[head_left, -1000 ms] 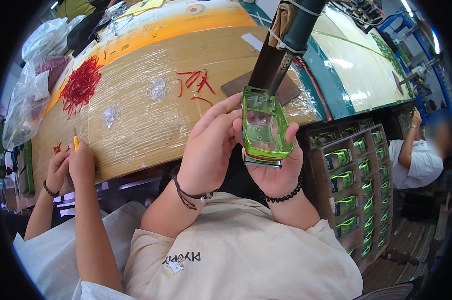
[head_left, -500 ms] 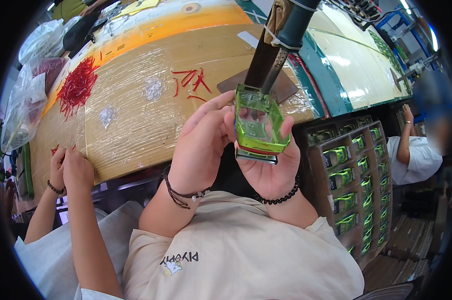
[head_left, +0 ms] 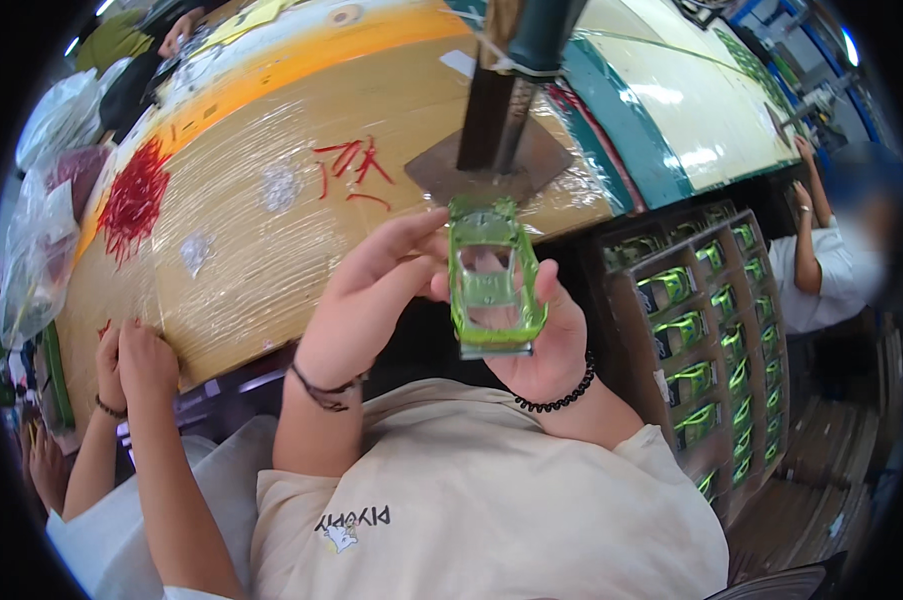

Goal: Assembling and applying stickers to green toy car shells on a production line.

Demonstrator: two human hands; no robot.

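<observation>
A shiny green toy car body [head_left: 488,275] with see-through windows is held in front of my chest, just off the table's near edge. My right hand [head_left: 543,345] is closed around it from below and the right, the thumb along its side. On the other side my left hand [head_left: 376,285] has its fingers curled against the car's left edge, the fingertips partly hidden behind it. On the table beyond lie several loose red strips [head_left: 356,168], with a larger heap of red strips [head_left: 134,200] farther left and two small piles of clear pieces [head_left: 280,187].
A metal post on a brown base plate [head_left: 441,168] stands just beyond the car. To my right, a divided brown tray [head_left: 631,330] holds several green car bodies. At the left, a co-worker's hands [head_left: 139,365] are near the table edge; another person [head_left: 816,265] is at the far right.
The car body has come down and nearer to me, and its top now faces up more squarely. Both hands moved with it, and the view has shifted slightly.
</observation>
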